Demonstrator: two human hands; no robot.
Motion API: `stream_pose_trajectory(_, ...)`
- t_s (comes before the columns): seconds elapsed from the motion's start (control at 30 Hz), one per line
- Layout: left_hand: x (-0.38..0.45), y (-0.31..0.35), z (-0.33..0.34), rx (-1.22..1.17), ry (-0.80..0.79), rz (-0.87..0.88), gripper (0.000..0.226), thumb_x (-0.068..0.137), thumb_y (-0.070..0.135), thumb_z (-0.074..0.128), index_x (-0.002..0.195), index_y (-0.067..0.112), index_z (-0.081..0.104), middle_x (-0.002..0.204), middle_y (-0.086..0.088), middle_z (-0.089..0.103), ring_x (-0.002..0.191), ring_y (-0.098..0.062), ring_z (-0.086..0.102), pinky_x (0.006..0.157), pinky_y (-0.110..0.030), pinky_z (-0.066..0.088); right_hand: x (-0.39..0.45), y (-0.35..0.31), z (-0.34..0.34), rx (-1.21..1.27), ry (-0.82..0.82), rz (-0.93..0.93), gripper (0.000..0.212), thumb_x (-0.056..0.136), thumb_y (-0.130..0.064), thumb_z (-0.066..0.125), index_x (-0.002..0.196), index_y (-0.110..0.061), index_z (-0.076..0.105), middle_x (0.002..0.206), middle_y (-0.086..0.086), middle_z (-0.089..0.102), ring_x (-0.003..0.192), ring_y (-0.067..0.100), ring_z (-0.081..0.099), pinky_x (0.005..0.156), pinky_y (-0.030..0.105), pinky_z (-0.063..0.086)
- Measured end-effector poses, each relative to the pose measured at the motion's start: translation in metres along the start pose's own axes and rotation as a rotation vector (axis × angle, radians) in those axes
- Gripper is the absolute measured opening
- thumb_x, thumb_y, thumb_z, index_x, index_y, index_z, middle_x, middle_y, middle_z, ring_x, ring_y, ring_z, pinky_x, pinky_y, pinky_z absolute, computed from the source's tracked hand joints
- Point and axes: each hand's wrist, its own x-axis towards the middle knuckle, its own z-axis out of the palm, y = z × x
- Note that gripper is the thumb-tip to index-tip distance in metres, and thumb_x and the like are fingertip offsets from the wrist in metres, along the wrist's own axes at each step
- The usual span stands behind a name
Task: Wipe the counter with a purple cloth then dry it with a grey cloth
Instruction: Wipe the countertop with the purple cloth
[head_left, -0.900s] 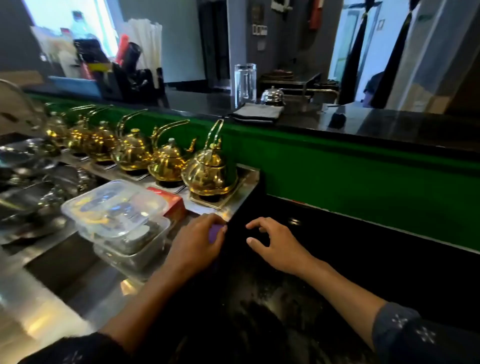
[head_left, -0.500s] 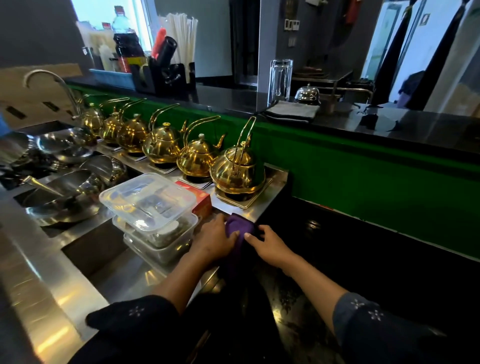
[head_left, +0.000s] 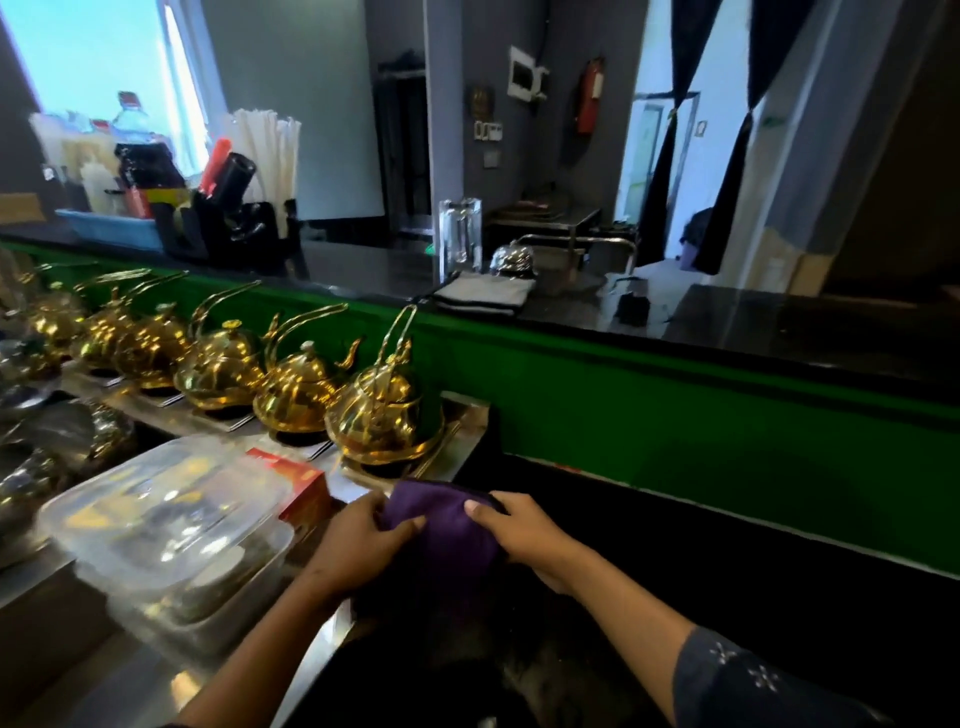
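Note:
A purple cloth (head_left: 441, 525) hangs between both hands over the left end of the dark counter (head_left: 701, 582). My left hand (head_left: 358, 545) grips the cloth's left edge. Its right edge is pinched by my right hand (head_left: 524, 530). The cloth's lower part droops into shadow. A folded grey cloth (head_left: 480, 295) lies on the raised black bar top (head_left: 779, 322) behind the green wall, well beyond both hands.
Several gold teapots (head_left: 384, 410) stand in a row on a steel shelf just left of the cloth. Clear lidded plastic containers (head_left: 166, 514) and a red box (head_left: 301, 483) sit beside my left hand. A glass holder (head_left: 460, 236) and steel bell (head_left: 514, 259) stand near the grey cloth.
My left hand drew the purple cloth up from the counter's left edge and my right hand closed on it. Both hands now hold it higher and more spread out.

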Motion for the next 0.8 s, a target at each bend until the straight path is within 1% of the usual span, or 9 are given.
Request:
stream_pose_trajectory(0.07,0.001,0.024,0.008,-0.25,-0.111,0.012,0.032,0.081,0.028,0.072,0.107,0.015,0.059,0.1,-0.003,0.069,0.083,-0.015,0.07,0.062,-0.022,0.054,-0.007,-0.013,-0.022,0.079,0.085,-0.052,0.019,0.093,-0.028,0.06,0.097,-0.012,0.068,0.095,0.008,0.073,0.085,0.019,0.07,0.072,0.031,0.053)
stream_pose_trajectory(0.13,0.007,0.047,0.018,-0.385,-0.167,0.036,0.043,0.073,0.034,0.078,0.106,0.012,0.061,0.1,-0.009,0.072,0.084,-0.021,0.072,0.063,-0.029,0.056,-0.015,-0.027,-0.046,0.157,0.195,-0.11,0.014,0.093,-0.023,0.061,0.096,-0.011,0.068,0.094,0.008,0.072,0.083,0.016,0.067,0.071,0.029,0.053)
stream_pose_trajectory(0.27,0.021,0.098,0.046,-0.517,-0.191,0.148,0.021,0.084,0.019,0.068,0.103,0.013,0.064,0.095,-0.01,0.074,0.085,-0.022,0.072,0.062,-0.029,0.054,-0.035,-0.047,-0.101,0.24,0.347,-0.177,0.01,0.09,-0.015,0.066,0.097,-0.009,0.066,0.097,0.008,0.072,0.086,0.017,0.068,0.075,0.029,0.054)
stream_pose_trajectory(0.33,0.028,0.121,0.061,-0.481,-0.166,0.263,0.015,0.087,0.013,0.065,0.102,0.012,0.064,0.087,-0.008,0.075,0.079,-0.019,0.072,0.062,-0.027,0.055,-0.045,-0.056,-0.129,0.25,0.356,-0.173,0.014,0.087,-0.007,0.066,0.101,-0.007,0.062,0.099,0.01,0.07,0.086,0.02,0.065,0.075,0.032,0.052)
stream_pose_trajectory(0.4,0.035,0.143,0.075,-0.435,-0.168,0.345,0.013,0.089,0.01,0.062,0.101,0.014,0.062,0.08,-0.009,0.075,0.071,-0.016,0.071,0.059,-0.026,0.054,-0.057,-0.064,-0.156,0.179,0.382,-0.184,0.017,0.086,-0.002,0.065,0.099,-0.012,0.06,0.098,0.009,0.067,0.085,0.018,0.061,0.073,0.029,0.05)
stream_pose_trajectory(0.5,0.05,0.171,0.096,-0.38,-0.17,0.41,0.011,0.089,0.011,0.063,0.097,0.017,0.062,0.08,-0.016,0.074,0.071,-0.023,0.066,0.067,-0.037,0.052,-0.071,-0.074,-0.193,0.055,0.503,-0.229,0.019,0.086,0.0,0.067,0.096,-0.015,0.061,0.1,0.01,0.065,0.084,0.014,0.059,0.074,0.021,0.05)
stream_pose_trajectory(0.57,0.061,0.185,0.113,-0.328,-0.169,0.453,0.008,0.088,0.015,0.065,0.094,0.019,0.063,0.079,-0.019,0.073,0.069,-0.022,0.062,0.066,-0.037,0.049,-0.078,-0.078,-0.213,0.025,0.582,-0.228,0.017,0.087,-0.004,0.068,0.098,-0.015,0.063,0.1,0.008,0.067,0.084,0.014,0.062,0.073,0.022,0.052)
stream_pose_trajectory(0.7,0.079,0.216,0.141,-0.272,-0.141,0.501,0.008,0.087,0.021,0.066,0.095,0.021,0.063,0.078,-0.015,0.073,0.064,-0.018,0.062,0.058,-0.03,0.049,-0.08,-0.088,-0.245,-0.074,0.681,-0.193,0.022,0.089,-0.013,0.067,0.11,-0.014,0.063,0.104,0.005,0.065,0.095,0.018,0.063,0.076,0.029,0.054)
stream_pose_trajectory(0.8,0.096,0.241,0.148,-0.261,-0.101,0.551,0.013,0.087,0.021,0.066,0.099,0.016,0.064,0.082,-0.007,0.073,0.072,-0.013,0.067,0.059,-0.02,0.05,-0.069,-0.107,-0.267,-0.179,0.762,-0.219,0.025,0.089,-0.014,0.067,0.113,-0.014,0.062,0.105,0.002,0.062,0.098,0.019,0.06,0.082,0.035,0.053)
